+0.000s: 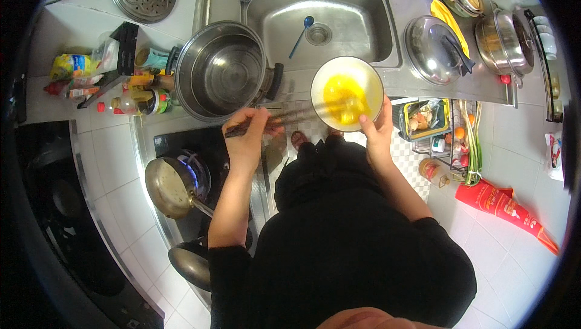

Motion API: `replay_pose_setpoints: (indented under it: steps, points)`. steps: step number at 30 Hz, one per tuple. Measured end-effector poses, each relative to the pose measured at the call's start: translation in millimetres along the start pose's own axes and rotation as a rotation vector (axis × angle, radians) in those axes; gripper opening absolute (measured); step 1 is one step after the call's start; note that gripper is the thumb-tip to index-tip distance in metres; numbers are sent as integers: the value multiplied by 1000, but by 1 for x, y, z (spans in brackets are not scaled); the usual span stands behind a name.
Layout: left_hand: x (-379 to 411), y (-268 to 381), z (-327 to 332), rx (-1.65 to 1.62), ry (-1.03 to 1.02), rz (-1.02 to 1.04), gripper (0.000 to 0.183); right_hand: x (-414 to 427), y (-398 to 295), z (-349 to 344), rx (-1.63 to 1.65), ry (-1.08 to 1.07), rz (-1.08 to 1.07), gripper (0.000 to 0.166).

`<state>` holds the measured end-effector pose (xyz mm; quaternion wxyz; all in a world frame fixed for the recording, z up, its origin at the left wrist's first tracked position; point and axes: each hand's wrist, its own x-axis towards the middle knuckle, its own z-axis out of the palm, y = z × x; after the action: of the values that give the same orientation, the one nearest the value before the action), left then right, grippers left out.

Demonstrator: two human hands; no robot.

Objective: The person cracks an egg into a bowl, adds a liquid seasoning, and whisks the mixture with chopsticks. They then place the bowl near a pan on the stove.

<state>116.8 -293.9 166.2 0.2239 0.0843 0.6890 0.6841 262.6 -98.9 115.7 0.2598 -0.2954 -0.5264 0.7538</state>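
Note:
My left hand (247,136) is closed around a pair of dark chopsticks (290,118), blurred by motion. Their tips reach into yellow beaten egg (345,99), which looks streaky and wet. My right hand (379,129) grips the rim and side of a white bowl (317,74) that holds the egg, thumb on the near edge. The bowl is held up in front of the counter, tilted towards me. Just beyond my left hand stands a large steel pot (222,70), with no lid on it.
A frying pan (170,188) sits over a lit blue gas flame (190,172); a second dark pan (190,265) is nearer me. In the steel sink (268,15) lies a blue spoon (299,36). A domed lid (433,50) rests right of it, above a wire rack (424,147).

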Motion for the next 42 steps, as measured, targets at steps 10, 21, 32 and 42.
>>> replay_pose_setpoints:
  steps: [10,21,32,42]
  points:
    - [1,-3,-2,12,-60,-10,13,0,1,-3,-28,-9,-37,69]
    - [-3,1,4,-118,74,-50,10,-2,2,-2,11,0,6,68]
    - [0,-2,-4,11,-182,-56,12,-1,5,-5,-15,-1,-41,69]
    - [0,3,2,6,85,74,10,-1,6,-5,6,3,-6,68]
